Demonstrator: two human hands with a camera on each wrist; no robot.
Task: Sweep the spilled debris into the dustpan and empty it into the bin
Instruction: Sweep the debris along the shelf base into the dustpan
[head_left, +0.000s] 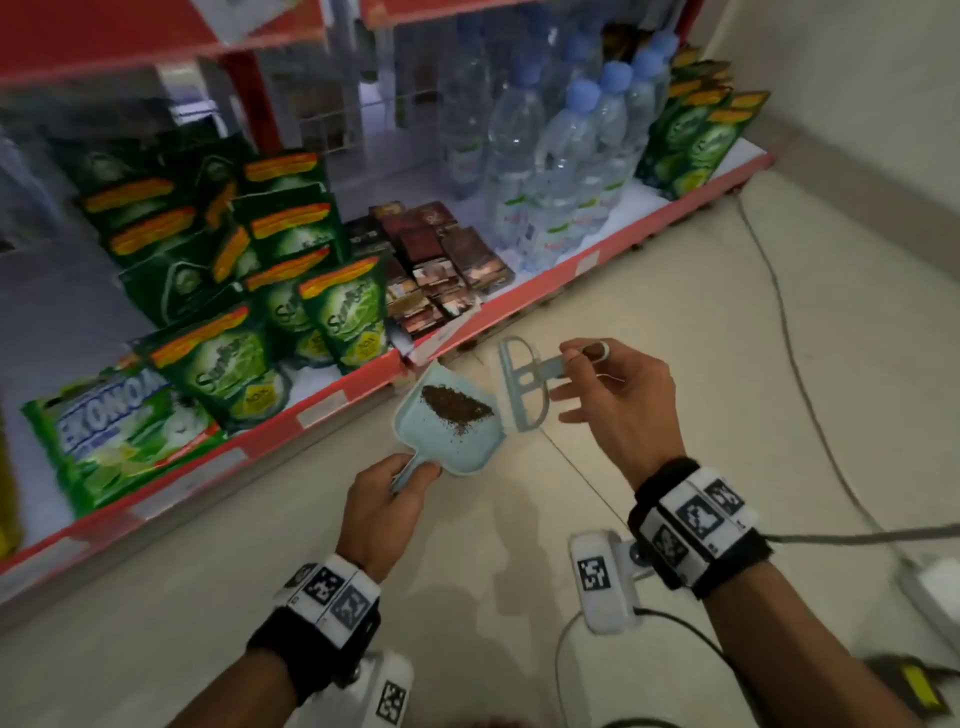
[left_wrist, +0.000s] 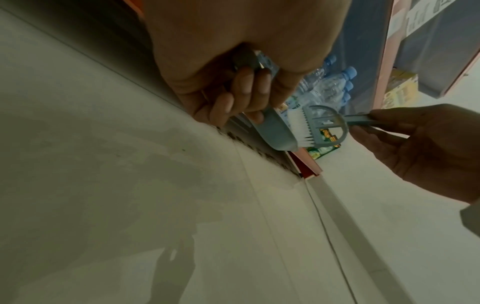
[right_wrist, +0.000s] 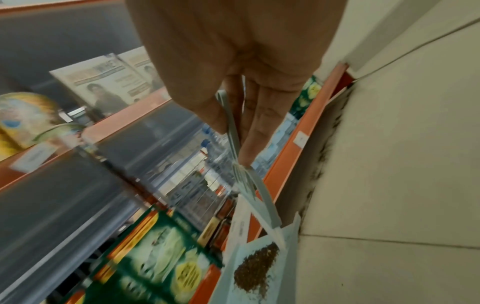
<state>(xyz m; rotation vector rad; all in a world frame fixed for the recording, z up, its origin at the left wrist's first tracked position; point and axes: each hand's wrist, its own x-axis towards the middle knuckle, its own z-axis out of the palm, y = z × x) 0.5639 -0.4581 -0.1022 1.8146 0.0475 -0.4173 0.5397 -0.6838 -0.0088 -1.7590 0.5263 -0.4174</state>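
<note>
Sweeping looks finished, as far as the floor (head_left: 623, 312) shows here: no loose debris lies on the pale tiles near the hands. Nearest, the left hand (head_left: 387, 499) has its grip wrapped round the handle of the pale blue dustpan (head_left: 441, 447), which is lifted clear of the floor and held roughly level. In its tray sits a dark brown heap of fine crumbs (head_left: 457, 406), bunched toward the far side. Just beside the pan's right edge, the right hand (head_left: 618, 402) pinches the stem of a small matching hand brush (head_left: 522, 387), white bristles facing the pan. Beyond them runs the bottom shelf's red front edge (head_left: 519, 317). Emptying remains; no bin is in view.
</note>
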